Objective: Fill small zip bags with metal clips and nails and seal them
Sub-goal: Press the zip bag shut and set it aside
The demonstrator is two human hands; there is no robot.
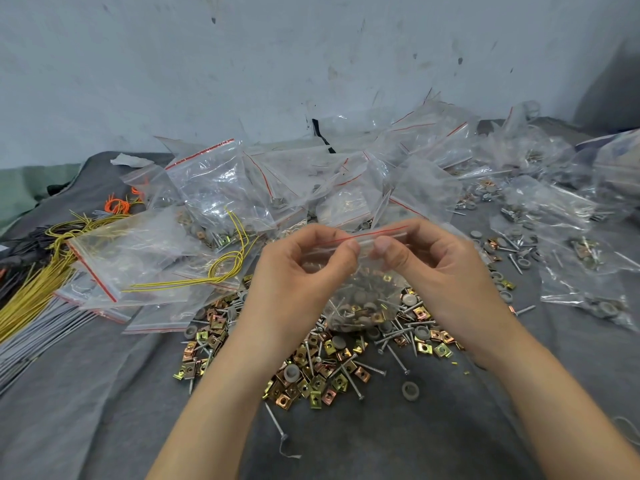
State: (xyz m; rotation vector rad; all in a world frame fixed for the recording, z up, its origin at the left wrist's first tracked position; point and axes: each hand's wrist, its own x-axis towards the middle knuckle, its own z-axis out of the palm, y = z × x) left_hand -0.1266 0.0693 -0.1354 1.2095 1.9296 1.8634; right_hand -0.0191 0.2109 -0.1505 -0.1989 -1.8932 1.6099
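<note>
Fingers (349, 245) on zip bag (360, 301) over grey cloth (450, 431)

A grey cloth (450, 431) carries a loose pile of clips (313, 382), mixed with nails (276, 420) and grey washers (292, 373). Behind the pile lies a heap of zip bags (214, 181), with more filled ones to its right. Left of the pile lie yellow wires (27, 299) and grey rods (20, 351).

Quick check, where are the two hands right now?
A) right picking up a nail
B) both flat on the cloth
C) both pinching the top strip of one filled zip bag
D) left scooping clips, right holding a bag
C: the left hand and right hand both pinch the red-lined top of the filled zip bag, held above the loose clips and nails.
</note>
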